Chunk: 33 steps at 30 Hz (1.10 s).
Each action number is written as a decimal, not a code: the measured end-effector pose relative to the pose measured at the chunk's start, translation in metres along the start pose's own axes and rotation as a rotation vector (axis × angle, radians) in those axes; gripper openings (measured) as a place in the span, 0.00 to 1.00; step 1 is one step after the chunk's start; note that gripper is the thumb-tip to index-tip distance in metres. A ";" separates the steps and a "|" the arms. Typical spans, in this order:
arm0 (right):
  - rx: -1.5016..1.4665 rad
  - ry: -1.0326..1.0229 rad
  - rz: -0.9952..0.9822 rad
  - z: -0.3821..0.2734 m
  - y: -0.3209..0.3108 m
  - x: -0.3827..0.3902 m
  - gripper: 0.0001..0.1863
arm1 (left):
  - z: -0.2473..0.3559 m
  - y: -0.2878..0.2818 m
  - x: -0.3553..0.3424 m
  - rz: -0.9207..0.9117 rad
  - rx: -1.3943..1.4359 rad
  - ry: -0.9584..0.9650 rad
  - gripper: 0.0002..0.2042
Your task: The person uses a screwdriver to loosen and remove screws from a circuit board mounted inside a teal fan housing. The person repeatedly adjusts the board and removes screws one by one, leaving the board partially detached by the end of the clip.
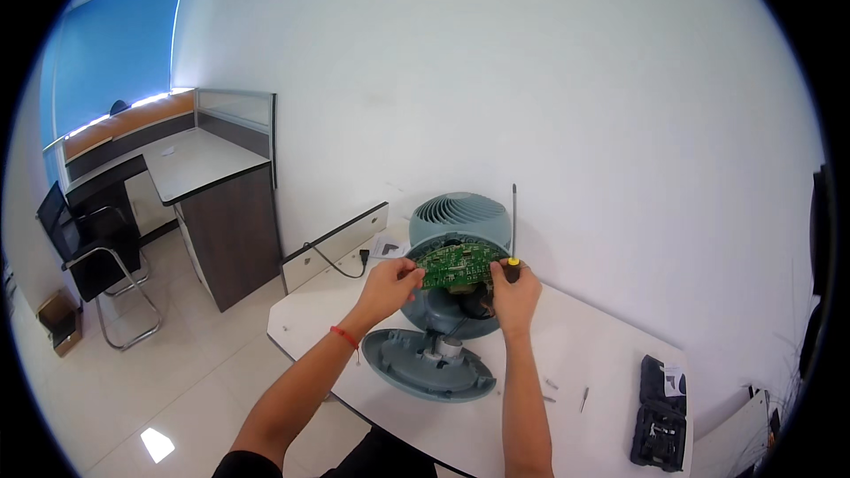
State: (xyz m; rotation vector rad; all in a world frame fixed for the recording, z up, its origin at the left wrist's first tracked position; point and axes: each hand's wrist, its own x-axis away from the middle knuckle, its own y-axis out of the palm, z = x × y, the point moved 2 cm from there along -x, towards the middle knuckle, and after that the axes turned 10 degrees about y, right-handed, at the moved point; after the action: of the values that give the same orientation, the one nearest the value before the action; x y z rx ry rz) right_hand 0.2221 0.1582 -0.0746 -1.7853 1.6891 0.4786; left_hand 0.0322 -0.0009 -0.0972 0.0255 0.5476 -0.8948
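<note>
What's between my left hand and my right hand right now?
In the head view, a green circuit board spans the gap between your left hand and your right hand.

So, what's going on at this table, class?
A person holds a green circuit board by its edges, left hand at one side, right hand at the other, the right also gripping an upright screwdriver. Behind stands an opened grey-green appliance; an oval part lies nearer on the white table.
</note>
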 end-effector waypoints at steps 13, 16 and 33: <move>-0.376 0.395 -0.391 -0.006 -0.025 0.003 0.15 | 0.008 -0.003 0.021 0.041 0.039 0.113 0.12; -0.363 0.381 -0.407 -0.008 -0.025 0.004 0.15 | 0.005 -0.004 0.019 0.038 0.057 0.085 0.12; -0.271 0.567 -0.583 -0.005 -0.072 0.011 0.14 | -0.004 -0.009 0.030 0.086 0.166 0.007 0.10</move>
State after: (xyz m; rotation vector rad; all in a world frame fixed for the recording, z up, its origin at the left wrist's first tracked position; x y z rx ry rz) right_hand 0.2929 0.1458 -0.0639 -2.6696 1.3636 -0.0757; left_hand 0.0388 -0.0275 -0.1130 0.2011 0.4738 -0.8549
